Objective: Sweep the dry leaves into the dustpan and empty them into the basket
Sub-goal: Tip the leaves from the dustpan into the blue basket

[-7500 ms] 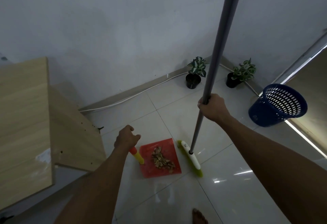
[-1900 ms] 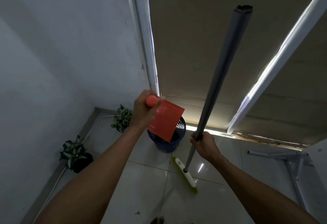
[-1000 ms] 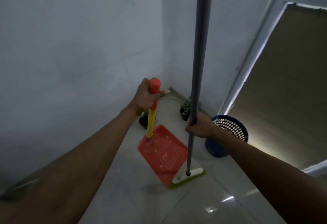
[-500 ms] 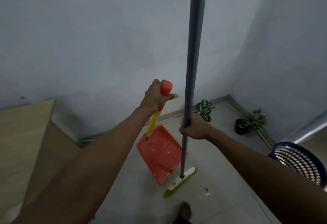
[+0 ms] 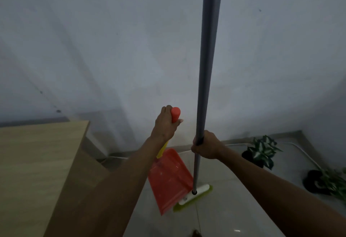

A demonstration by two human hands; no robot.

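Note:
My left hand (image 5: 165, 124) grips the red end of the dustpan's yellow handle. The red dustpan (image 5: 169, 178) hangs from it, tilted, above the floor, and no leaves show in its tray. My right hand (image 5: 205, 146) grips the grey broom pole (image 5: 207, 58), which stands almost upright. The broom's white and green head (image 5: 194, 196) is on the tiles just right of the dustpan's lower edge. The basket is out of view.
A light wooden table (image 5: 37, 161) fills the lower left, close to my left arm. Two potted plants (image 5: 262, 152) (image 5: 329, 182) stand along the wall at the right. A white cable (image 5: 307, 156) runs along the skirting. A bare foot (image 5: 195, 234) shows at the bottom edge.
My view has swung left, away from the blue basket, which has left the frame. The wooden table has come further into view. Both hands keep their holds on dustpan and broom.

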